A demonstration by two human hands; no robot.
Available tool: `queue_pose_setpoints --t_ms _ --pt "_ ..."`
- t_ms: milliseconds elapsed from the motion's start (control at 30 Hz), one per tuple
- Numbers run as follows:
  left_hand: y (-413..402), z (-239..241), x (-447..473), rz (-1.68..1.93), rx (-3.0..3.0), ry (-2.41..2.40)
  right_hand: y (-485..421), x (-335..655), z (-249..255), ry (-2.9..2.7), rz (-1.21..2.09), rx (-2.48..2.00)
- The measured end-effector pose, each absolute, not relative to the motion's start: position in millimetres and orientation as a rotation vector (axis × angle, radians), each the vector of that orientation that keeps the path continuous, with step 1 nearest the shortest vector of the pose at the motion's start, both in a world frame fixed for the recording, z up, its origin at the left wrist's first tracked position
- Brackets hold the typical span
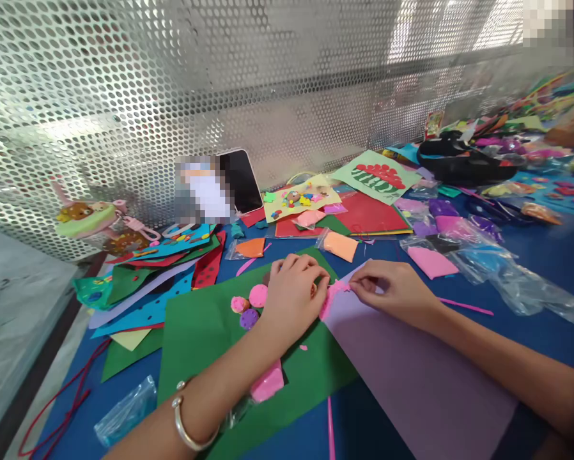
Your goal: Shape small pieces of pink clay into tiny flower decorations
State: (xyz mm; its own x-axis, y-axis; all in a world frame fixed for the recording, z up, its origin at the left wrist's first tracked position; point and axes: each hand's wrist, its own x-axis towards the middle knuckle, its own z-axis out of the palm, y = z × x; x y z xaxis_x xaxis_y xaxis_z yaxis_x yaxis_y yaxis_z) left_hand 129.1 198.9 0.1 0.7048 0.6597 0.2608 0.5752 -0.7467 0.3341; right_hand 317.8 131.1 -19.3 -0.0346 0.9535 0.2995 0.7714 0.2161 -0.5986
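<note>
Soft pink clay lies along the upper left corner of a purple paper sheet. My left hand is closed, its thumb and fingertips pinched at the left side of this clay. From the right, my right hand pinches the clay's other end between thumb and forefinger. Beneath my left hand lies a green paper sheet, partly overlapped by the purple one. Beside that hand sit a round pink clay piece and a purple dotted one. A packet of pink clay shows below my left forearm.
Stacked coloured papers lie at left, near a plush keychain. A phone leans on the perforated metal wall. Clay packets, including an orange one, and plastic wrappers lie behind and right. A pink stick is in front.
</note>
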Motion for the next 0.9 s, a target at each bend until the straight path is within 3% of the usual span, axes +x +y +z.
queue_pose_setpoints --t_ms 900 --pt "200.9 -11.6 138.2 0.558 2.618 1.016 128.5 313.5 -34.1 -1.955 0.319 -1.509"
